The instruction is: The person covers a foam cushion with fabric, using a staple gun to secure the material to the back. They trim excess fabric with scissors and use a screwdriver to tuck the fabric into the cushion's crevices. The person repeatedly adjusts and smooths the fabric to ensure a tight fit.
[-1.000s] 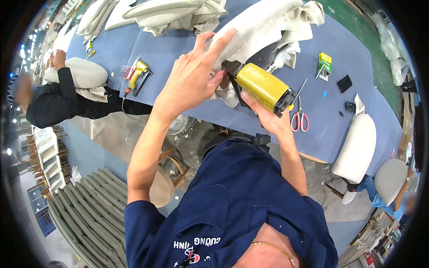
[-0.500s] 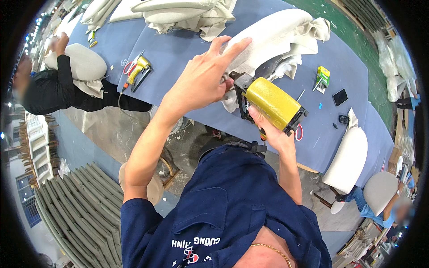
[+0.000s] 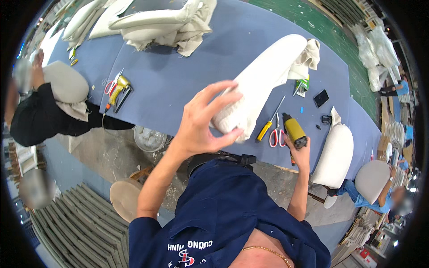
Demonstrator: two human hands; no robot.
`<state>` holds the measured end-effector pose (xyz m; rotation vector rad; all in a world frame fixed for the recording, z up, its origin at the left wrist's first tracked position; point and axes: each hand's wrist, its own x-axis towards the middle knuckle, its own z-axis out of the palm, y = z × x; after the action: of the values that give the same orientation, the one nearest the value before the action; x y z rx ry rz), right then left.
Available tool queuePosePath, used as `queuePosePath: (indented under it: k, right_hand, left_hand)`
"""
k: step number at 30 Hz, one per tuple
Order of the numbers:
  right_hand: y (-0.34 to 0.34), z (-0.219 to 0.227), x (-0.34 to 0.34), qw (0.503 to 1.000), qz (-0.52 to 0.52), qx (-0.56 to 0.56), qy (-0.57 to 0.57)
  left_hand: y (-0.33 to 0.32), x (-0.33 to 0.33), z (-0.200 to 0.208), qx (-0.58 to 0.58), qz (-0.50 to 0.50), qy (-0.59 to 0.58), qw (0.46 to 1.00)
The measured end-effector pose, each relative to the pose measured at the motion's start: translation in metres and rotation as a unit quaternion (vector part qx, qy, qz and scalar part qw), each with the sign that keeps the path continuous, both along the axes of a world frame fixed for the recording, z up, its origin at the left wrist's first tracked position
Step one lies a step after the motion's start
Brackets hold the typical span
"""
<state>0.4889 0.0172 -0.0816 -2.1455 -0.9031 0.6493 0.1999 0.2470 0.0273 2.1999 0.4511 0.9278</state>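
A long cream fabric-covered cushion [image 3: 268, 67] lies slantwise over the blue table, with loose cloth bunched at its far end. My left hand [image 3: 203, 118] grips its near left end, thumb on the near side and fingers bent over the top. In my right hand [image 3: 300, 152] is a yellow and black staple gun [image 3: 294, 130], held at the table's near edge, apart from the cushion. Between the cushion and the staple gun lie a yellow-handled screwdriver [image 3: 264, 129] and red-handled scissors [image 3: 277, 136].
At the left, another staple gun [image 3: 119, 91] lies beside scissors; a person in black [image 3: 53, 109] sits there. Cream covered pieces [image 3: 156, 27] are piled at the back. A phone [image 3: 321, 98], a green box [image 3: 303, 85] and another cushion [image 3: 335, 156] are at the right.
My right hand has drawn the staple gun away from the cushion, to the right and down. The cushion now sits turned more upright, and my left hand has shifted onto its near end.
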Motion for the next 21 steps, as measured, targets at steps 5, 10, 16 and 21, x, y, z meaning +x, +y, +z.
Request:
queuePosePath:
  k: [5,10,16,21]
  right_hand:
    - [-0.073,-0.122,0.088,0.996,-0.045,-0.047,-0.056]
    - [-0.1,-0.196,0.118,0.935,-0.229,-0.23,-0.144]
    - [-0.057,-0.186,0.08,0.862,-0.328,-0.208,-0.324]
    - [-0.039,-0.209,0.021,0.967,-0.168,-0.1,-0.163]
  left_hand:
    - [-0.01,0.059,-0.033,0.057,-0.023,-0.206,0.977]
    - [0.015,0.139,-0.011,0.156,-0.078,-0.27,0.947]
    - [0.02,0.185,-0.019,0.136,0.088,-0.218,0.962]
    - [0.042,0.199,0.002,0.034,0.147,-0.107,0.983]
